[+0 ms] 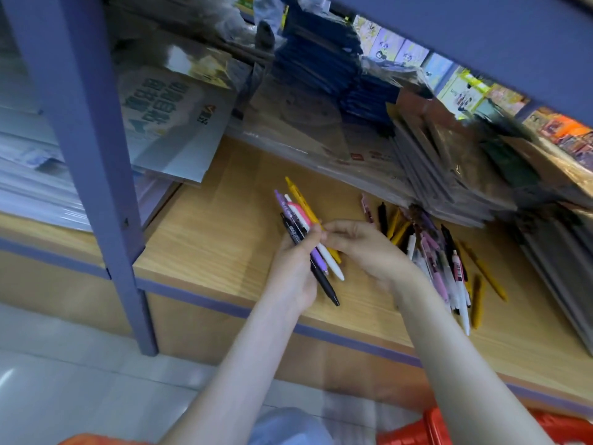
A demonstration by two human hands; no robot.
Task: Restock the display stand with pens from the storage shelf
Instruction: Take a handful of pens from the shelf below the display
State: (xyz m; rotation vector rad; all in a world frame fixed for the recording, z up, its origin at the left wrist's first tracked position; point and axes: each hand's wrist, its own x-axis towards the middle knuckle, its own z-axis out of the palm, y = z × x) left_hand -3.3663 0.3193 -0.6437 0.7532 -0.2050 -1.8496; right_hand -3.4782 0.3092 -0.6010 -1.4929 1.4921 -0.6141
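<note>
Pens bundle [301, 216], angled away-left, gripped by left hand [295, 268]; right hand [362, 248] fingers pinch its middle. Loose pens [430, 252] lie right of the bundle, nearer the right hand.

My picture is soft and a bit fuzzy all over. The wooden shelf board [208, 239] is bright and warm. Deeper in, under the upper shelf [481, 33], it gets dark. The plastic wraps [179, 57] shine with white glare. The floor [9, 380] has a pale shiny spot. The loose pens [433, 261] look smeared. The blue post [83, 123] leans and stretches near the edge.
</note>
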